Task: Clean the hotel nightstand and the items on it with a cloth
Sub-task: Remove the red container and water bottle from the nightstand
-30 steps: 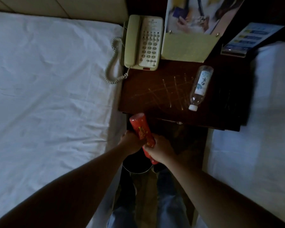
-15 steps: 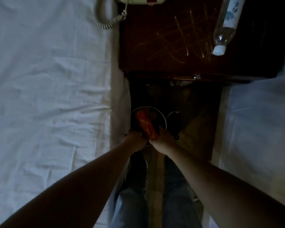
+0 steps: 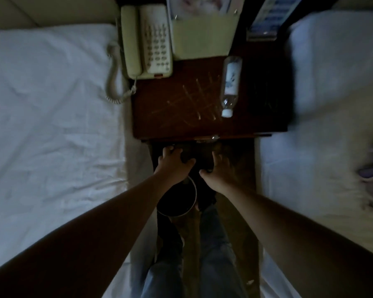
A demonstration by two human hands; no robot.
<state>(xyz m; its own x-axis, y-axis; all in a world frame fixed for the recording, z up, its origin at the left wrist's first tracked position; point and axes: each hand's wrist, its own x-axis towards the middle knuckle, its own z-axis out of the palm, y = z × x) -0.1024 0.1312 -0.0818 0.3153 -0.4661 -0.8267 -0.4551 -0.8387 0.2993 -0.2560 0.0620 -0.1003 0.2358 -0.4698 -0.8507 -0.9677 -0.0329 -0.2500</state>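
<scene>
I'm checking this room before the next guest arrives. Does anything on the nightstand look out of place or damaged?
Yes. A plastic water bottle lies on its side on the nightstand, cap toward the front edge, rather than standing. Left of it, pale crisscross streaks mark the dark wood top, either scratches or residue. The phone sits normally.

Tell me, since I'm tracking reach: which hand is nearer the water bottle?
Right. The right hand sits below the water bottle, just under the nightstand front edge; the left hand is further left.

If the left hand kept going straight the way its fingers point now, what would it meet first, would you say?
Probably the front edge of the dark wooden nightstand, just ahead of the left hand; depth is unclear, so it might pass beneath.
</scene>
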